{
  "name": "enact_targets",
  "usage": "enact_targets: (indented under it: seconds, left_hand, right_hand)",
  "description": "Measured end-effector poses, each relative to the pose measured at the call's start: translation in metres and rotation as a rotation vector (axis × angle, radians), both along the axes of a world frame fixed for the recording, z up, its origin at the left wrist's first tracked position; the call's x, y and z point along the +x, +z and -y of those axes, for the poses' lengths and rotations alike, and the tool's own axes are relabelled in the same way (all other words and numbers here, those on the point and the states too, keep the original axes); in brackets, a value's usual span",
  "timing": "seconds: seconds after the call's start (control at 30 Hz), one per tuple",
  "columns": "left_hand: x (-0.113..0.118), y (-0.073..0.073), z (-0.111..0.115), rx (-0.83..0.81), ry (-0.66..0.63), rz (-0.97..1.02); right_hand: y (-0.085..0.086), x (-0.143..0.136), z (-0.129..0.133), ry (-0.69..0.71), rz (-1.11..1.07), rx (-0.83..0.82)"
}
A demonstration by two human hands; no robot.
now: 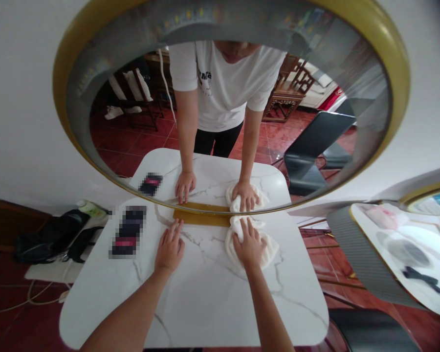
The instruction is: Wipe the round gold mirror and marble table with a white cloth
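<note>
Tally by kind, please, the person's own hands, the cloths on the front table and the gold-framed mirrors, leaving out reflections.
Left hand and right hand: 2
Cloth: 1
Large mirror and far-right mirror: 2
Total: 5

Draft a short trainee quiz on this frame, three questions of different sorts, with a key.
1. Which hand rests on the white cloth on the marbled table: a) left, b) right, c) both?
2. True or false: the cloth hangs over the table's edge.
3. What colour is the large mirror frame?

Key: 1. b, the right hand; 2. false, it lies wholly on the tabletop; 3. gold.
</note>
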State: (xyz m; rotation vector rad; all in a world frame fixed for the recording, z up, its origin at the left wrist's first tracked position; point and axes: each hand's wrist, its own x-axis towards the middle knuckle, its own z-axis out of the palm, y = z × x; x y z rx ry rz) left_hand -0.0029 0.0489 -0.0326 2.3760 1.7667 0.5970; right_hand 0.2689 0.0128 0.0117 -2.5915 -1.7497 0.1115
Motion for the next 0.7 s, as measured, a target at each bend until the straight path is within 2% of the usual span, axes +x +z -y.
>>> enact_targets:
  seconds: [0.2, 0.4, 0.57, 0.7]
  left_hand:
    - [-0.001, -0.001, 0.0, -0.013, -0.006, -0.012]
    - [0.0, -0.002, 0.0, -0.007, 0.002, -0.002]
    - [0.0, -0.002, 0.0, -0.005, -0.003, -0.005]
    - [0.0, -0.004, -0.001, -0.003, -0.004, -0.004]
  right_hand:
    - [0.004, 0.011, -0.011, 0.038, -0.022, -0.03]
    - [0.003, -0.008, 0.013, 0.062, -0.006, -0.043]
    - [-0.003, -0.026, 0.036, 0.148, -0.001, -0.031]
    - [-0.006, -0.025, 0.035, 0.122, -0.014, 0.002]
